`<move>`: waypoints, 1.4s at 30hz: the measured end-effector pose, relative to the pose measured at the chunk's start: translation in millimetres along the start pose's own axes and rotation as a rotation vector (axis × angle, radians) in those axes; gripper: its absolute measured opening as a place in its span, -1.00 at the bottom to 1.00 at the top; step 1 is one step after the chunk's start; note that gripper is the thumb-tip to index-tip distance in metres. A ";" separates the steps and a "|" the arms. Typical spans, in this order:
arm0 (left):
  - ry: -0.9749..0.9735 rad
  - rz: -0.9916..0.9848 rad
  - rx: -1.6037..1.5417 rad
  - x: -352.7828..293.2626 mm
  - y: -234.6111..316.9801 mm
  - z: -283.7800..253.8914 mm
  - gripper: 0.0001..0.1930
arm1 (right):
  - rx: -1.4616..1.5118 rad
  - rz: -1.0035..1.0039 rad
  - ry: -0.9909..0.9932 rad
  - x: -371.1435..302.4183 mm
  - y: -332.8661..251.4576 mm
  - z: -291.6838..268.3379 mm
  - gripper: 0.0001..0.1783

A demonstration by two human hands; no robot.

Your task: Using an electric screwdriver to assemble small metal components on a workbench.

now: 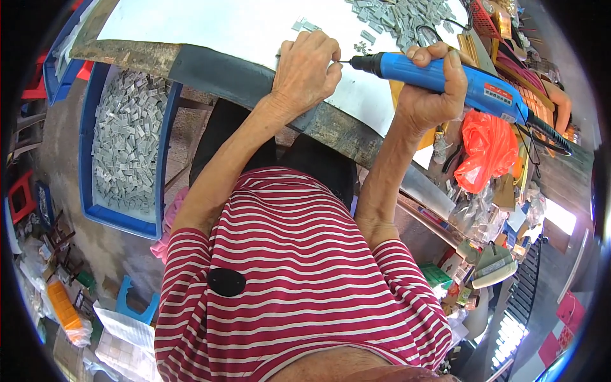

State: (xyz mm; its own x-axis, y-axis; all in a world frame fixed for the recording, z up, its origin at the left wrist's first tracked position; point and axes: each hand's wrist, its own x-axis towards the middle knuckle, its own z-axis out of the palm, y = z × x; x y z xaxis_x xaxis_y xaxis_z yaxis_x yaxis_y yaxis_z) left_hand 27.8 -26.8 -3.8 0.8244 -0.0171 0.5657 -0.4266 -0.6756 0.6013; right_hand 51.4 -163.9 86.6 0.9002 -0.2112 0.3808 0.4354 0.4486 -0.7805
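Observation:
My right hand [433,92] is wrapped round a blue electric screwdriver [478,90], held level above the white work surface [210,25]. Its thin bit points left and meets the fingertips of my left hand [307,69]. The left fingers are bent and pressed together at the table's near edge; whatever they pinch is hidden behind them. Just beyond that hand lie a few grey metal pieces [307,25]. Tiny screw-like bits [361,48] sit in a small cluster to the right, near a large heap of grey metal pieces [398,16].
A blue tray [86,172] full of small metal pieces stands left, below table height. On the right are a red plastic bag [485,149], the screwdriver's black cord [550,135] and a red basket [484,19]. Another person's arm [560,105] shows at far right.

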 end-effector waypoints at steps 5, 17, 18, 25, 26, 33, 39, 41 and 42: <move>0.007 0.015 0.022 -0.5 0.4 0.4 -0.86 | -0.006 0.026 0.006 -0.6 0.0 -1.8 -0.88; 0.012 0.020 0.053 -0.9 3.7 -0.4 -0.87 | 0.047 -0.034 0.005 -1.6 -1.7 6.7 -0.85; 0.011 0.022 0.055 -0.9 3.8 -0.3 -0.87 | 0.038 -0.046 -0.001 -1.7 -1.8 6.9 -0.85; 0.019 0.013 0.059 -1.9 2.8 -0.2 -0.86 | 0.030 -0.058 -0.020 -2.0 -0.4 5.8 -0.84; 0.022 0.016 0.058 -1.6 2.9 -0.5 -0.87 | 0.039 -0.052 -0.017 -2.2 -0.2 5.9 -0.84; 0.004 0.012 0.010 -2.0 0.3 -0.1 -0.90 | 0.047 -0.056 -0.024 -0.8 -1.7 4.6 -0.84; -0.007 0.000 -0.047 -1.8 -1.1 -1.5 -0.89 | -0.018 0.002 -0.029 0.2 -3.2 -1.8 -0.88; -0.013 -0.004 -0.064 -1.7 -2.1 -0.7 -0.89 | 0.034 -0.010 -0.011 1.0 -2.9 0.8 -0.86; -0.018 -0.009 -0.082 -1.7 -2.5 -0.6 -0.90 | 0.085 -0.021 0.007 1.3 -2.8 2.0 -0.82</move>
State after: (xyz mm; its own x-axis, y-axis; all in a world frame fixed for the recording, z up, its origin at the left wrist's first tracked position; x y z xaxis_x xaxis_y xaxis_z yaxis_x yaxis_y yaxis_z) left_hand 27.3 -24.7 -5.9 0.8348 -0.0250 0.5500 -0.4473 -0.6134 0.6510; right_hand 51.3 -163.7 90.3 0.8912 -0.2269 0.3927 0.4520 0.5165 -0.7273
